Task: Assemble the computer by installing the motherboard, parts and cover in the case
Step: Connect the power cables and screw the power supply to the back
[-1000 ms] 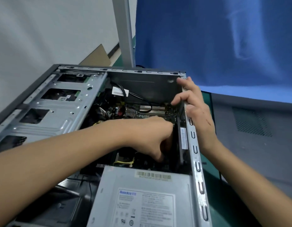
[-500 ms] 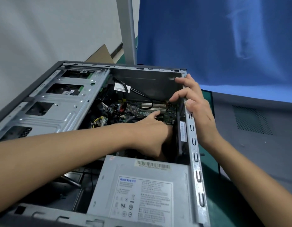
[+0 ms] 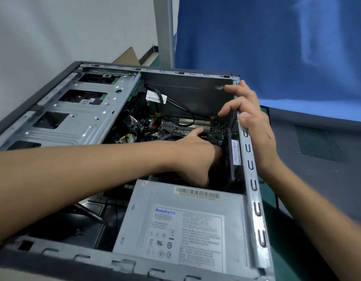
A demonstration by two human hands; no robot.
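One Huntkey supply (image 3: 175, 220); right hand (image 3: 254, 126) fingers grip case (image 3: 252, 179); left hand (image 3: 198, 157) fingers hidden, unclear.

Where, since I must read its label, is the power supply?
Head view: the power supply fills the near right corner of the case, just below the left hand.

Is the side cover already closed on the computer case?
No, the case is open, and the motherboard and power supply inside it are plainly visible.
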